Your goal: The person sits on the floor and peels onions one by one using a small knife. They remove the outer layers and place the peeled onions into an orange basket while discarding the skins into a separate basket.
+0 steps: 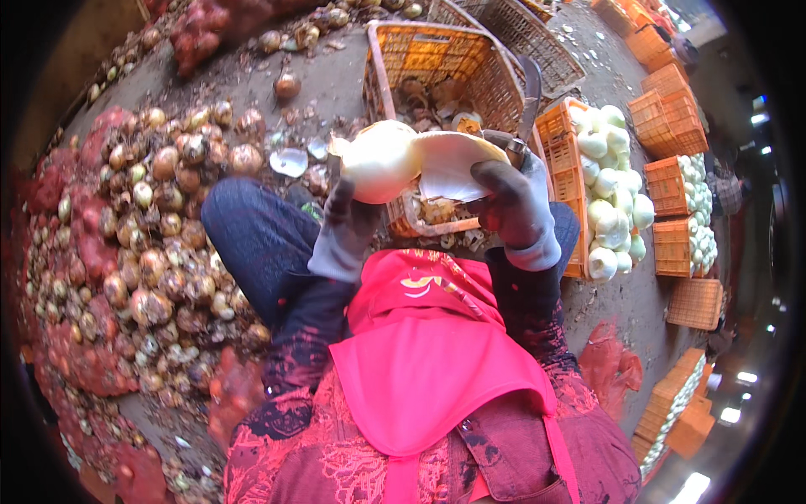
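Note:
My gloved left hand (352,217) grips a large, pale onion (379,162) from below, above the near part of an orange plastic crate (441,53). In my gloved right hand (519,195) is a knife (531,94), its curved blade pointing away from me. The thumb and fingers of that hand also pinch a wide piece of onion layer (454,160), white inside with a brown edge, which touches the onion's right side. Whether it is still attached cannot be told. Onion skins (434,94) lie in the crate between my knees.
Unpeeled onions (154,271) and red mesh sacks (91,233) are heaped at the left. Close by my right knee stands an orange crate (567,189) full of peeled onions (611,189). Further crates (670,189) line the right side. Dark crates (522,44) lie beyond the skin crate.

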Demonstrator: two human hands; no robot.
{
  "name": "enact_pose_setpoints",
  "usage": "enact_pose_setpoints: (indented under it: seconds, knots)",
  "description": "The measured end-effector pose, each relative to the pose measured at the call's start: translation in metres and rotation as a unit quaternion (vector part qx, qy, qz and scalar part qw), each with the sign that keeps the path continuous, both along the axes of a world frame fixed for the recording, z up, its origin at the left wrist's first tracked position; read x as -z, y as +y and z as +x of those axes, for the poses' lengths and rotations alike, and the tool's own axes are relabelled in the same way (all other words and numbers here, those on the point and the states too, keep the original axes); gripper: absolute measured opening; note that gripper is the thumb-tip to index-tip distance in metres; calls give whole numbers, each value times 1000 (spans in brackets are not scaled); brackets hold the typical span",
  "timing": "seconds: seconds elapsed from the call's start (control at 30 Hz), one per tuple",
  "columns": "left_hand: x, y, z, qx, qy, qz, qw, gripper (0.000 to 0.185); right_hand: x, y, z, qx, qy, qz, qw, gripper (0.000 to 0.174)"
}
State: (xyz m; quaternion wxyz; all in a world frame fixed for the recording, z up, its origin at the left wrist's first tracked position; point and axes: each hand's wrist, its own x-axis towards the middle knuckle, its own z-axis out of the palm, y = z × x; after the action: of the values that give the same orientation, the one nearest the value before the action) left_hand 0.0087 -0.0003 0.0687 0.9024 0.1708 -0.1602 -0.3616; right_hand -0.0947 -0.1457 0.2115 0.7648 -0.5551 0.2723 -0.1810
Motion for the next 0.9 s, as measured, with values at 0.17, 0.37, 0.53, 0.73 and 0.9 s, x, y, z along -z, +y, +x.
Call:
enact_pose_setpoints:
  seconds: [0.17,0.37,0.53,0.73,0.9]
  knots:
    - [26,-9,3,123,85,-93,984,89,76,-29,-14,-88,-70,258,960,45]
    - [82,-24,35,28,149,213,965,73,118,-70,18,69,167,-81,980,37]
    - [53,-24,38,-19,138,257,956,62,91,-44,44,-53,164,-321,932,43]
    - [71,-28,42,-81,124,275,950,60,120,-43,77,-178,285,-371,866,39]
    - [84,-23,54,-22,127,257,958,67,141,-54,90,-208,263,-242,910,26]
